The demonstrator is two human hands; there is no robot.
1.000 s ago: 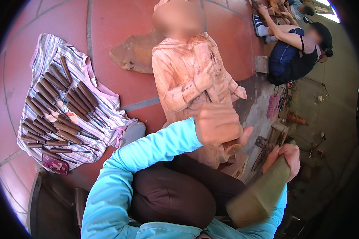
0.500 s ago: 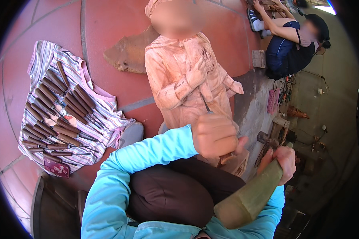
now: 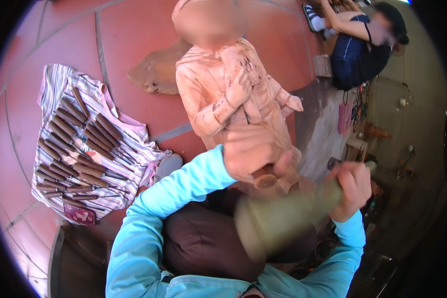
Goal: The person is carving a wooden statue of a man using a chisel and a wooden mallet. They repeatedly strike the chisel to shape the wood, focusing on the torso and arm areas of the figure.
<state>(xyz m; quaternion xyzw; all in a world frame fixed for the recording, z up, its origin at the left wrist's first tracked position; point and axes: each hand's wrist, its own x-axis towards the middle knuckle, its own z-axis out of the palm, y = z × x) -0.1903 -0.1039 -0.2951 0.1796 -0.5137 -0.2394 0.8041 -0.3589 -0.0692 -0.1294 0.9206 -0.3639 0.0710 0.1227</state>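
A carved wooden statue point(image 3: 208, 94) of a robed figure stands before me, one of its arms bent across its chest. Against its lower front, my left hand point(image 3: 251, 151) is closed round a carving chisel, whose wooden handle end point(image 3: 264, 180) sticks out toward me. The chisel's blade is hidden behind the hand. My right hand point(image 3: 351, 188) grips the narrow handle of a greenish club-shaped mallet point(image 3: 278, 216). Blurred by motion, the mallet's thick head hangs over my lap, below the chisel's handle end and apart from it.
On the left, a striped shirt point(image 3: 126, 121) lies on the red tile floor point(image 3: 134, 30), bearing several wooden-handled chisels point(image 3: 92, 169) and a small dark red pouch point(image 3: 79, 214). A flat brown slab point(image 3: 156, 69) lies behind the statue. Another person point(image 3: 357, 49) sits at the upper right.
The mallet's head has swung left and up toward the chisel's handle end. My left hand has shifted slightly left and tilted, showing the handle end more plainly. The view has shifted a little.
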